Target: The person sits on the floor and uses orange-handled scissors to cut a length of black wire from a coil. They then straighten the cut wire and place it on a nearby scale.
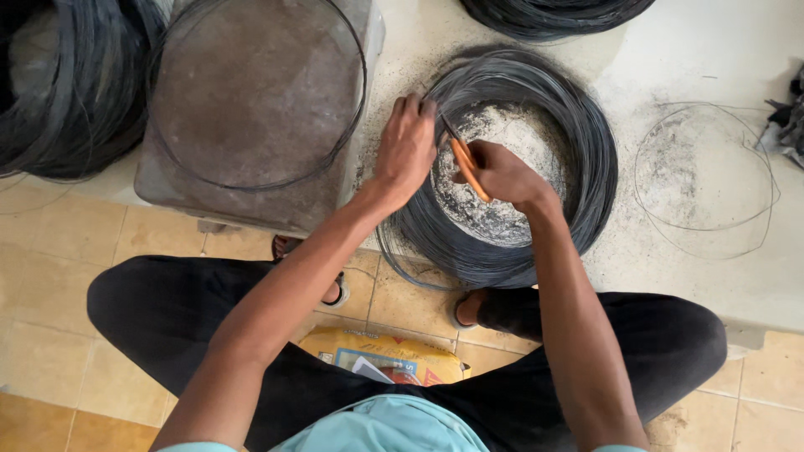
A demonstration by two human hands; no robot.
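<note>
The person sits over a tiled floor (pixel 59 234) of pale yellowish squares, legs in dark trousers spread to either side, with a yellow printed bag (pixel 381 356) lying on the tiles between them. Ahead, a low whitish slab (pixel 687 276), dusty and stained grey, carries the work.

A large coil of dark wire (pixel 586 159) lies flat on the slab, its open middle filled with grey-white dust. The left hand (pixel 406 151) rests on the coil's rim at about 10 o'clock, its grip narrow, fingers curled over the strands. The right hand (pixel 502 172) sits inside the ring near its centre, grip closed around an orange-handled cutter (pixel 467 167) whose dark tip points toward 11 o'clock, close to the left fingers.

At 9 o'clock from the coil stands a brownish dusty block (pixel 251 109) with a single loop of wire (pixel 356 109) lying on its top. Farther toward 9 o'clock, another dark coil (pixel 92 125) is heaped on the floor. At 3 o'clock, a thin loose wire ring (pixel 775 180) lies on the slab, well apart. A further coil (pixel 553 17) shows at 12 o'clock, cut by the frame edge.
</note>
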